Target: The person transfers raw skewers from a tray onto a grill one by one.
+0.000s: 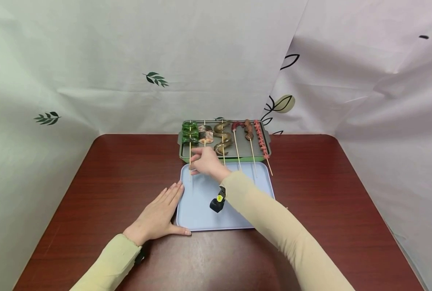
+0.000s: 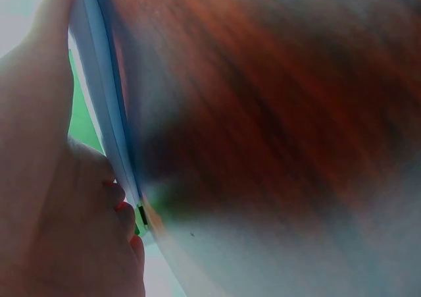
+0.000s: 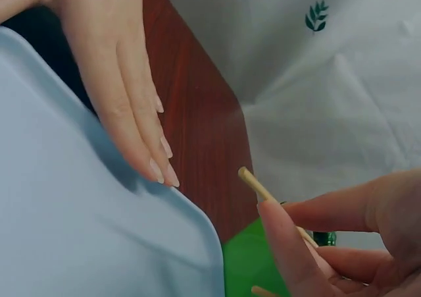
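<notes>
My right hand (image 1: 206, 162) reaches over the pale blue tray (image 1: 201, 212) and pinches the wooden stick of the leftmost skewer, which bears green pepper pieces (image 1: 189, 133). The right wrist view shows the stick (image 3: 258, 185) between thumb and fingers, its blunt end sticking out. The pepper pieces lie on the grill pan (image 1: 243, 152) behind the tray. My left hand (image 1: 157, 217) rests against the tray's left edge, fingers straight and thumb at its near corner. In the left wrist view that hand (image 2: 39, 172) lies along the tray's side (image 2: 108, 66).
Beside the pepper skewer on the pan lie a skewer of dark-skinned pale chunks (image 1: 206, 135), a wavy brown skewer (image 1: 222, 137), a dark red curled one (image 1: 237, 126), a brown meat one (image 1: 249, 130) and a pink one (image 1: 261, 139). White cloth (image 1: 216, 60) hangs behind the reddish-brown table (image 1: 310, 182).
</notes>
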`<state>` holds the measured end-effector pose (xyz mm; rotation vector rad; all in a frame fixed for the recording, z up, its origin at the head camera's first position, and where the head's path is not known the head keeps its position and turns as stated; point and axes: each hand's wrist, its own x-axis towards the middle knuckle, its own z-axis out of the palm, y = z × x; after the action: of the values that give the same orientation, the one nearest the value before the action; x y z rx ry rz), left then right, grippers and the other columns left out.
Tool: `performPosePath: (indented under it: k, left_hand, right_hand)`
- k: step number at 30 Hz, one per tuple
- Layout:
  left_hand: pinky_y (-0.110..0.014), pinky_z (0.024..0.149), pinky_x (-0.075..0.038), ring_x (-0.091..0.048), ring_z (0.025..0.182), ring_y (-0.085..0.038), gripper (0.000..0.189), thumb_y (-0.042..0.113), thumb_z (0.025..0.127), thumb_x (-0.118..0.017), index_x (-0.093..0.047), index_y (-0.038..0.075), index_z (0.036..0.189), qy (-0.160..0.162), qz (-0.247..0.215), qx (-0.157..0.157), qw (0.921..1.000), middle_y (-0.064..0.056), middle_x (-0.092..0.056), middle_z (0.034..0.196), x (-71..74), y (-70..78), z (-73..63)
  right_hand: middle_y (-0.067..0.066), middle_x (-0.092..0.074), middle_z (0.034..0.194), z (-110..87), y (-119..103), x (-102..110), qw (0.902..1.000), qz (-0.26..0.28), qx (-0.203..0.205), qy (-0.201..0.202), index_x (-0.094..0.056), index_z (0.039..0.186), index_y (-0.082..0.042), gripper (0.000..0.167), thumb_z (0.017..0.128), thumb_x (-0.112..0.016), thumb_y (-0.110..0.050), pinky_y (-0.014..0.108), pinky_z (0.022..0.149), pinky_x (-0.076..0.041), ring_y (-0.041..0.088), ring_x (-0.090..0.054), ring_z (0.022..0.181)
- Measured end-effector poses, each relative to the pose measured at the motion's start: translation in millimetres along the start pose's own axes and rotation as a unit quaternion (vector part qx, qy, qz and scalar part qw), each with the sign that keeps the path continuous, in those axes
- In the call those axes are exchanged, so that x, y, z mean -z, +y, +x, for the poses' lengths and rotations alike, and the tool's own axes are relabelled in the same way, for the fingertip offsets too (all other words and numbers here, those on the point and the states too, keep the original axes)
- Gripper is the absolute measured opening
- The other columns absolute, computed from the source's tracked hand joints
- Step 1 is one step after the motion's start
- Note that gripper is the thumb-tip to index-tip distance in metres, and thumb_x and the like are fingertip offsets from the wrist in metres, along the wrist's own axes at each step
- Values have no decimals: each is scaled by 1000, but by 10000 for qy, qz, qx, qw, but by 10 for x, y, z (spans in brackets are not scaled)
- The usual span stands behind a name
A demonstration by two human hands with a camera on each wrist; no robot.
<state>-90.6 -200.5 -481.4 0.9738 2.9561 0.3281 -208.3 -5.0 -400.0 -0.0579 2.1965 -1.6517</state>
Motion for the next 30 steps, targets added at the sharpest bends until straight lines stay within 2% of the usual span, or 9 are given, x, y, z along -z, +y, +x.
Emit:
performPosePath:
  k: [5,9,13,18,24,27,30]
  left_hand:
    - [-50,121,-22,-23,150,-36,134,87,71,-63,-27,-10,156,-27,-24,-4,10000,-25,-21,164,5,7,-4]
    - [-51,120,-23,-23,150,-37,133,87,72,-63,-27,-11,156,-42,-49,-7,10000,-25,-21,164,-5,5,-4]
    - [-49,121,-21,-20,151,-35,134,88,72,-62,-24,-9,157,-125,-59,59,9999,-23,-18,165,-14,3,-2]
    - [-49,122,-20,-19,152,-35,135,88,72,-61,-23,-8,158,-149,-85,105,9998,-23,-17,166,-23,17,-19]
    - [-49,121,-22,-21,151,-36,135,89,71,-62,-26,-9,157,-37,-135,65,9999,-24,-20,164,-45,15,-26]
    - [-50,121,-20,-19,152,-34,136,88,70,-64,-24,-8,158,-99,-431,103,9990,-22,-18,166,-49,9,-34]
    - [-51,122,-17,-15,153,-33,133,84,72,-68,-21,-5,160,-169,-974,261,9948,-19,-14,167,-29,-23,-46]
  right_hand:
    - [6,-67,96,-16,-1,-42,9968,-752,111,247,-51,148,-1,65,87,-74,5,41,72,-62,16,-69,62]
    - [1,-69,90,-35,12,-45,9889,-1414,308,340,-50,149,-1,66,89,-78,-6,32,70,-60,13,-70,61]
    - [-1,-71,90,-60,18,-40,9814,-1796,541,401,-49,150,-2,68,90,-79,-13,26,68,-55,9,-68,60]
    - [1,-73,99,-122,8,-4,9793,-1835,755,399,-49,150,-3,66,93,-77,-18,29,67,-55,8,-68,65]
    - [4,-73,115,-216,-65,198,9750,-1720,1270,602,-54,148,-5,60,97,-72,-31,34,79,-57,17,-70,95]
    - [5,-70,123,-283,-77,381,9757,-1476,1435,744,-55,147,-9,59,98,-70,-38,35,88,-56,18,-68,108]
    - [5,-66,132,-372,-65,625,9748,-1370,1528,874,-54,148,-14,58,99,-66,-43,37,96,-53,18,-63,116]
